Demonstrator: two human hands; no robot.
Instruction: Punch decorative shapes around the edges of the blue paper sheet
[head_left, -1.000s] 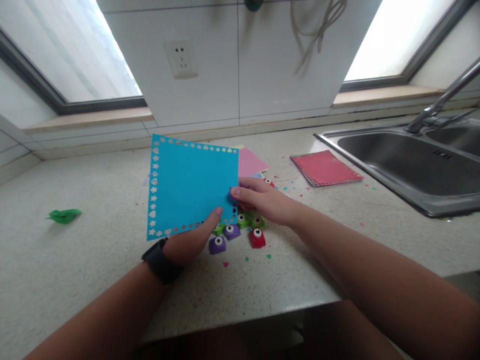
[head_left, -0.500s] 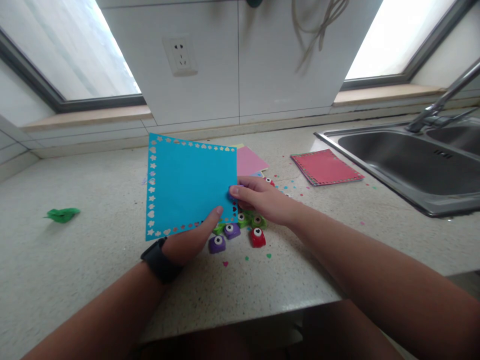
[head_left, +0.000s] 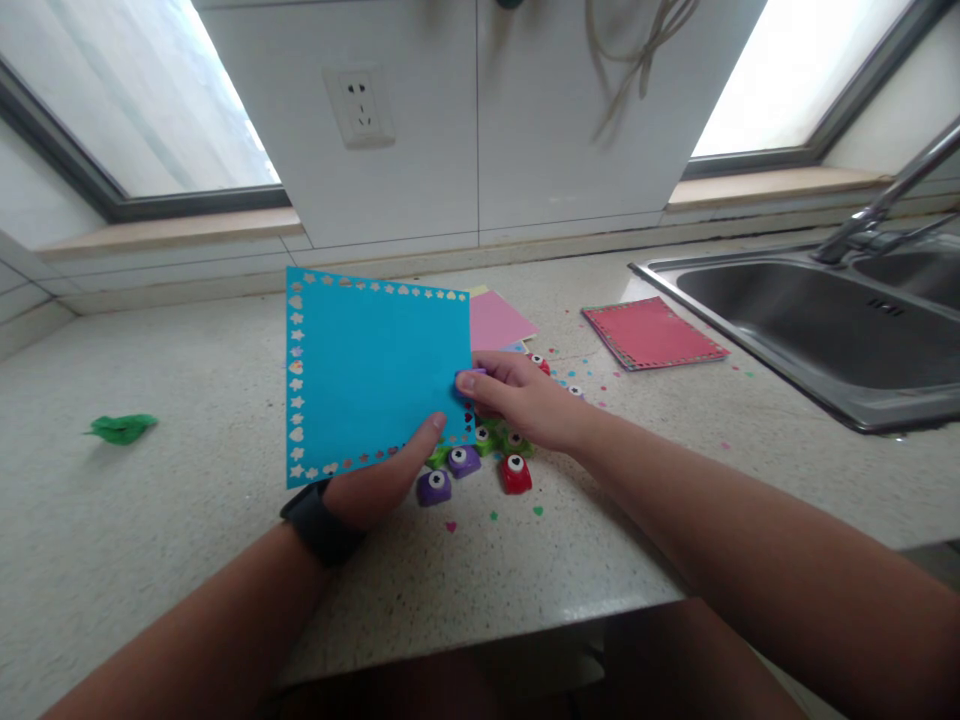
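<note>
A blue sheet of paper (head_left: 379, 370) is held up off the counter, with small star, heart and flower holes along its left, top and bottom edges and part of the right. My left hand (head_left: 401, 462) grips it from below, thumb on the front and the other fingers hidden behind. At the right edge my right hand (head_left: 517, 395) is closed around a purple craft punch (head_left: 468, 383), which sits over the paper's edge and is mostly covered by the fingers. Below lie purple punches (head_left: 434, 487), a red punch (head_left: 516, 475) and green punches (head_left: 487, 438).
Pink paper (head_left: 501, 318) lies behind the blue sheet. A stack of punched red sheets (head_left: 656, 335) rests by the steel sink (head_left: 795, 320). Crumpled green material (head_left: 122, 429) is on the left of the counter (head_left: 202, 520). Tiny paper cut-outs are scattered about.
The blue sheet has tilted slightly, its left edge shifting a little to the left. Both hands keep nearly the same place and grip.
</note>
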